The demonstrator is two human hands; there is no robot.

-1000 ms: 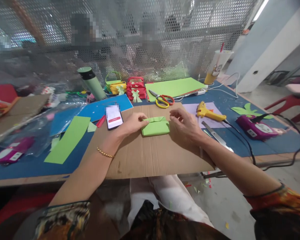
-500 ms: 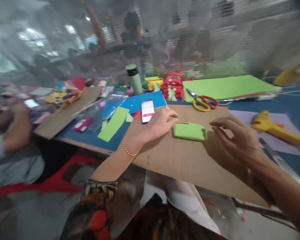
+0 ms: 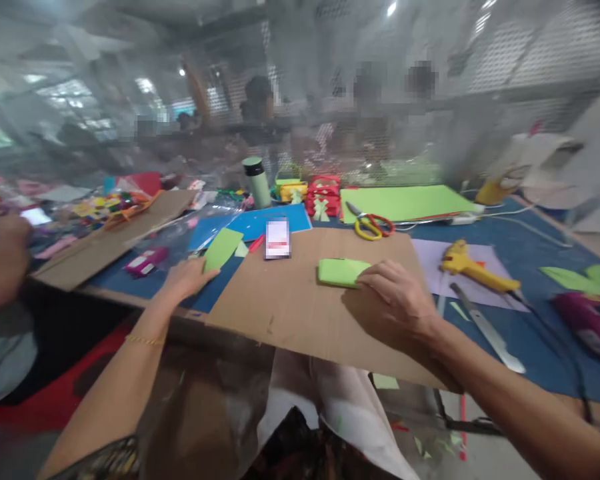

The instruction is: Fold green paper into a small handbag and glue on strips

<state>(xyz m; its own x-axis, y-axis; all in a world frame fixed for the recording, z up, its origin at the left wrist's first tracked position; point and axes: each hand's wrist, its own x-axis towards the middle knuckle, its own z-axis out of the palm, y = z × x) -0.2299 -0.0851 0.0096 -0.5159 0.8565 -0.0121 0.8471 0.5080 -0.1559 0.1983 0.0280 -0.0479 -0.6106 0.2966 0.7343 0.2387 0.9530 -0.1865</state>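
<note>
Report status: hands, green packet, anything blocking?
Left hand at green paper strip, grip unclear. Right hand at right end of green packet. Packet on cardboard. Scissors beyond, clear of hands.

Taking twelve as straight ahead, can see a phone (image 3: 277,240) near twelve o'clock, a green bottle (image 3: 259,185) standing beyond it, slightly toward eleven, and a red bag (image 3: 325,187) beside a yellow bag (image 3: 285,192) at twelve. Can find a purple block (image 3: 143,262) toward ten and, blurred, probably a drink cup (image 3: 503,177) toward one.
</note>
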